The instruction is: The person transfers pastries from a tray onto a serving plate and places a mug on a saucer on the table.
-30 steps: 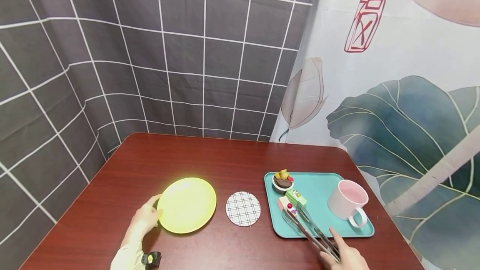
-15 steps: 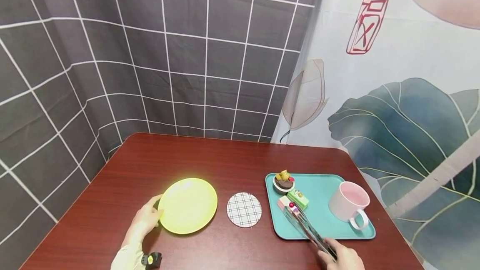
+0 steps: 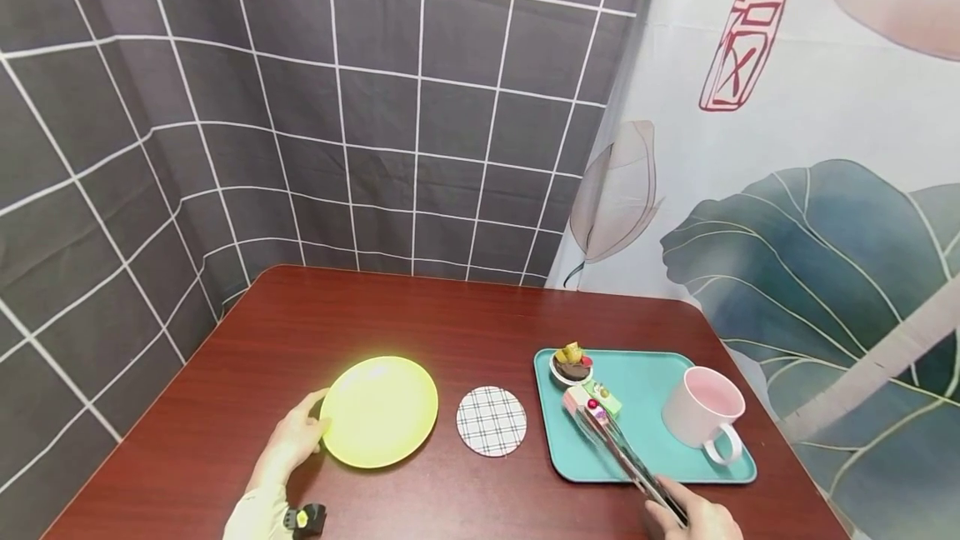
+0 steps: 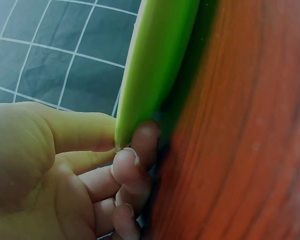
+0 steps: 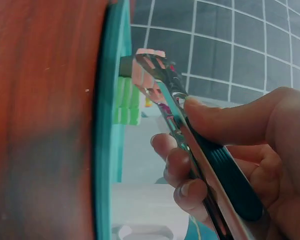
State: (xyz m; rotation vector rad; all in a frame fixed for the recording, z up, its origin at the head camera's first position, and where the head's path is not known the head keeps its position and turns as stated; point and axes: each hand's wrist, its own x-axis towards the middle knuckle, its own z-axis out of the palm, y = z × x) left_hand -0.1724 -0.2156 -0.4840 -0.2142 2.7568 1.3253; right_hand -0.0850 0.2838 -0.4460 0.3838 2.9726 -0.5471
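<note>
My left hand (image 3: 294, 433) pinches the rim of a yellow plate (image 3: 380, 412) between thumb and fingers; in the left wrist view the plate's underside (image 4: 157, 55) appears green. In my right hand (image 3: 697, 517) is a pair of metal tongs (image 3: 630, 463), squeezed so its tips clasp a pink cake slice (image 3: 576, 399) with a red berry on top. The right wrist view has this pink slice (image 5: 141, 75) raised off the teal tray (image 3: 648, 369), beside a green cake slice (image 5: 126, 102). From the head, the pink slice partly covers the green one.
A chocolate cupcake (image 3: 572, 371) with fruit stands in the tray's far left corner. On the tray's right side is a pink mug (image 3: 699, 408), handle toward the front. A checked round coaster (image 3: 491, 422) lies between plate and tray on the brown table (image 3: 420, 315).
The tongs have closed on the pink cake slice and lifted it slightly, so it now overlaps the green slice. My left hand stays at the plate's rim.
</note>
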